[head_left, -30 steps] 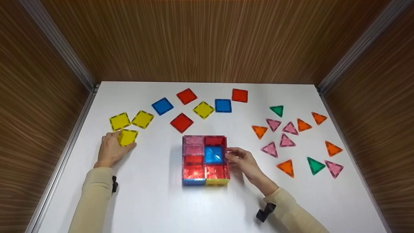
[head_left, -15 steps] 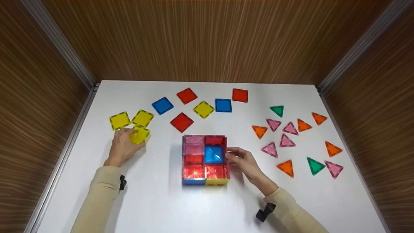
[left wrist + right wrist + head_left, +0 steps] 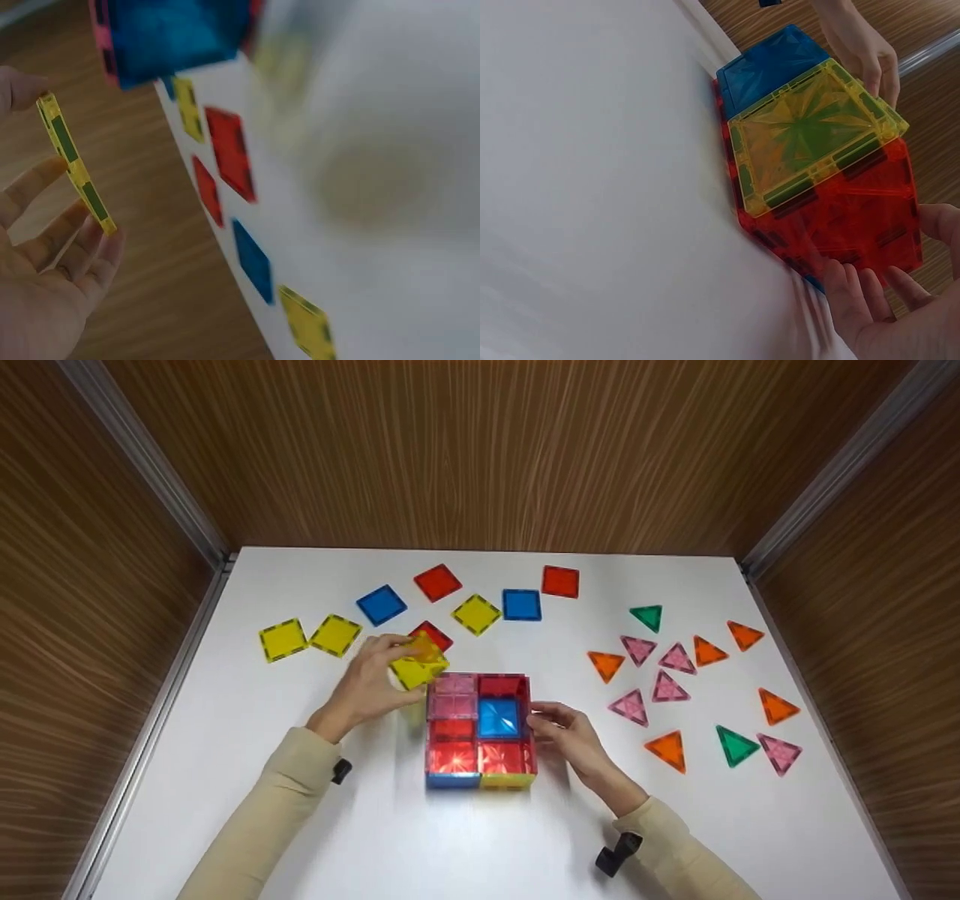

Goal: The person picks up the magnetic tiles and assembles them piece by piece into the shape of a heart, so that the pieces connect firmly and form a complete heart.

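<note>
My left hand pinches a translucent yellow square magnetic tile between thumb and fingers. The tile is raised and tilted beside the box's back left corner, overlapping a red square tile in the head view. In the left wrist view the held tile shows nearly edge-on. A box of joined magnetic tiles stands mid-table, divided into sections, with red, blue, pink and yellow panels. My right hand touches its right red wall. The right wrist view shows these fingers spread along that wall, thumb near the upper edge.
Two yellow square tiles lie at the left. Behind the box are blue squares, red squares and a yellow square. Orange, pink and green triangles are scattered at the right. Wood-grain panels enclose the table.
My left hand has lifted the yellow square tile from the left group and carried it right, to the box's back left corner. My right hand has stayed at the box's right wall.
</note>
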`<act>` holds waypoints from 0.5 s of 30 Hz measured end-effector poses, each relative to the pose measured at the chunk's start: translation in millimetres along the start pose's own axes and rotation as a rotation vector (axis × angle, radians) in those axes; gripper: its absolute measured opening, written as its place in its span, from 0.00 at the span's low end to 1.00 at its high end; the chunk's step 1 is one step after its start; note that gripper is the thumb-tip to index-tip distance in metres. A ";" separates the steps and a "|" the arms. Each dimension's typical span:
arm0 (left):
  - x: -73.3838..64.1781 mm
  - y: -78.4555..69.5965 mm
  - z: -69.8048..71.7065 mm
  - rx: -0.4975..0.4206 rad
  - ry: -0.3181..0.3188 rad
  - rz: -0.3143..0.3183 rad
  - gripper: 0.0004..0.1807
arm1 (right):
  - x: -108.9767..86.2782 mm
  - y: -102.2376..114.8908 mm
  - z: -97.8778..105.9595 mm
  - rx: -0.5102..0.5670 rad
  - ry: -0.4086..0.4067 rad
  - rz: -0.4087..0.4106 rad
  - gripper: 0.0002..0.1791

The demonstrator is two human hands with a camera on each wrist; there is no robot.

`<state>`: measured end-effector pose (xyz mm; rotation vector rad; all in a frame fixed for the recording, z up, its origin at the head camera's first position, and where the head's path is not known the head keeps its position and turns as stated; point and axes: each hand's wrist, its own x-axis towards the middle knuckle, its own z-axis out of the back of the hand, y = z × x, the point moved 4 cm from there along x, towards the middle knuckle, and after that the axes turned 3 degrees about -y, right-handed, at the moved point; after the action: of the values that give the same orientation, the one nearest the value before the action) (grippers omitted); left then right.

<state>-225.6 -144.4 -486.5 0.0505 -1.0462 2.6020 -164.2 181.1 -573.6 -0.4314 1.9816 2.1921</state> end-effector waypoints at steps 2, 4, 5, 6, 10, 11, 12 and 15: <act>2.7 -15.2 -8.0 -0.018 0.040 -0.049 0.31 | -0.3 0.4 0.7 -0.002 -0.002 0.003 0.26; 5.7 -29.0 -16.8 -0.027 0.089 -0.095 0.32 | -0.4 0.7 1.4 -0.002 -0.001 0.002 0.26; 7.1 -35.4 -21.3 -0.027 0.115 -0.113 0.31 | -0.4 0.7 1.7 -0.003 0.001 0.001 0.26; 8.6 -41.1 -26.0 -0.027 0.141 -0.129 0.31 | -0.4 0.6 2.0 -0.004 0.001 0.000 0.26; 14.4 -58.7 -45.0 0.004 0.241 -0.195 0.29 | 0.0 -0.3 3.2 -0.013 -0.002 -0.003 0.26; 16.0 -61.9 -49.5 0.011 0.265 -0.205 0.29 | 0.1 -0.4 3.3 -0.016 -0.001 -0.004 0.26; 17.4 -64.5 -53.8 0.021 0.288 -0.212 0.30 | 0.3 -0.6 3.1 -0.016 -0.002 -0.007 0.26; 21.4 -70.2 -65.5 0.061 0.353 -0.226 0.31 | 0.7 -0.7 2.2 -0.006 0.003 -0.013 0.27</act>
<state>-217.4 -46.4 -484.2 -0.2532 -0.7858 2.3266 -164.9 183.3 -574.3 -0.4469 1.9686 2.1918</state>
